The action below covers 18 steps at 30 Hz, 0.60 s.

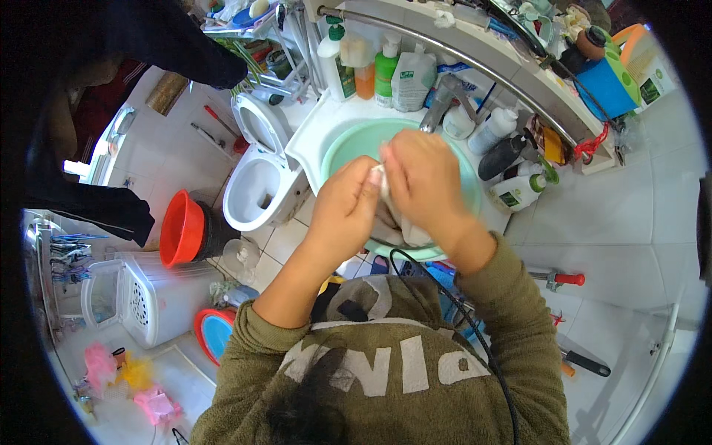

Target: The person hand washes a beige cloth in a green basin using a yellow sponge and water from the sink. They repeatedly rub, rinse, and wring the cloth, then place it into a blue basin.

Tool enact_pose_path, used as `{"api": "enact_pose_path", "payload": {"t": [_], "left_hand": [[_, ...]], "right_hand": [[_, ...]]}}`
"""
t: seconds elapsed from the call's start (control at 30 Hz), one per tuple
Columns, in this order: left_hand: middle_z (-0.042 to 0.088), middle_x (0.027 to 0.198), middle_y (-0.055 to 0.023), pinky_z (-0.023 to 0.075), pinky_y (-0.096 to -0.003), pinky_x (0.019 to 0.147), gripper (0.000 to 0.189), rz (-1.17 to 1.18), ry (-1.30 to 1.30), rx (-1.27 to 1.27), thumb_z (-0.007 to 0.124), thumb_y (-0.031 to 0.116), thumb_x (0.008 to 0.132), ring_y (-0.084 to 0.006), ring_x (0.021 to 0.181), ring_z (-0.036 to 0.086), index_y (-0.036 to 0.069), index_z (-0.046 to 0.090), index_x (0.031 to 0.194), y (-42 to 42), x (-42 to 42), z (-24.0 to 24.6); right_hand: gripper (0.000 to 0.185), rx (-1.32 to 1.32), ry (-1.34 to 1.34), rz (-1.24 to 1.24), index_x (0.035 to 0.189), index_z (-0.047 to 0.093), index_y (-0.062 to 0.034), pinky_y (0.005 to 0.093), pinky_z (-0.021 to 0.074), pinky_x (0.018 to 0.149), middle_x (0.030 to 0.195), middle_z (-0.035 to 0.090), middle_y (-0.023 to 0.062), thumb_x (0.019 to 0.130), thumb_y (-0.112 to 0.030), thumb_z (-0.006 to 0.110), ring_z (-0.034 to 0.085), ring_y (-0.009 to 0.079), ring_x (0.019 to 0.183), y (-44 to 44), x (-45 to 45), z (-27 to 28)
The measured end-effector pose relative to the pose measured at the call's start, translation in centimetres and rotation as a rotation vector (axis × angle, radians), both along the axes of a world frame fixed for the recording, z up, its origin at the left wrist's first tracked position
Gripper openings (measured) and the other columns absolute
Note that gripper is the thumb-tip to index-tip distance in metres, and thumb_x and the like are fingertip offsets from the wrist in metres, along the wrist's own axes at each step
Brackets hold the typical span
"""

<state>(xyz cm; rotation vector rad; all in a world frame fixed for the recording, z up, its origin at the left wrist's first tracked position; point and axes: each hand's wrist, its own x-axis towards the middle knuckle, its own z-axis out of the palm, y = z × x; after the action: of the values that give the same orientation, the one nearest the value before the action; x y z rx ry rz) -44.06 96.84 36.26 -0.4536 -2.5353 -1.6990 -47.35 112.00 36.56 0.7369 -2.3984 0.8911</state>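
My left hand (346,203) and my right hand (423,175) meet over a pale green plastic basin (347,147). Both grip a whitish cloth (384,186) between them, the right hand slightly blurred. The rest of the cloth hangs below the hands towards the near side of the basin. The basin rests in a white washbasin (311,133), under a metal faucet (442,100). Much of the basin's inside is hidden by my hands and the cloth.
Pump bottles (336,67) and other bottles (495,130) crowd the washbasin's back and right edges. A metal rail (423,39) curves above them. Left stand an open toilet (253,189) and a red basin (181,228). A black cable (473,328) runs across my chest.
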Motion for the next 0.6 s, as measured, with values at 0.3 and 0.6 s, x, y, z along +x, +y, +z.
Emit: {"api": "enact_pose_path", "payload": {"t": [0.3,0.6], "left_hand": [[0.056,0.083,-0.0193,0.0446,-0.041,0.071,0.019,-0.036,0.017,0.04,0.045,0.018,0.098,-0.0377,0.078,0.055,0.002,0.054,0.093,-0.2,-1.1,-1.8],[0.058,0.083,-0.017,0.0449,-0.0388,0.072,0.009,-0.09,-0.028,0.0,0.048,0.009,0.089,-0.0334,0.079,0.057,0.001,0.053,0.091,0.2,-1.0,-0.4]], "right_hand": [[0.014,-0.039,0.125,0.095,0.078,0.055,-0.0065,0.0459,0.04,0.069,0.079,0.057,0.0135,0.083,-0.018,0.06,0.055,0.0345,0.076,-0.8,0.6,0.1],[0.013,0.027,0.115,0.014,0.075,0.054,-0.0074,0.0438,0.0393,0.067,0.077,0.057,0.0108,0.08,-0.018,0.06,0.055,0.0318,0.073,0.5,-1.1,0.0]]}}
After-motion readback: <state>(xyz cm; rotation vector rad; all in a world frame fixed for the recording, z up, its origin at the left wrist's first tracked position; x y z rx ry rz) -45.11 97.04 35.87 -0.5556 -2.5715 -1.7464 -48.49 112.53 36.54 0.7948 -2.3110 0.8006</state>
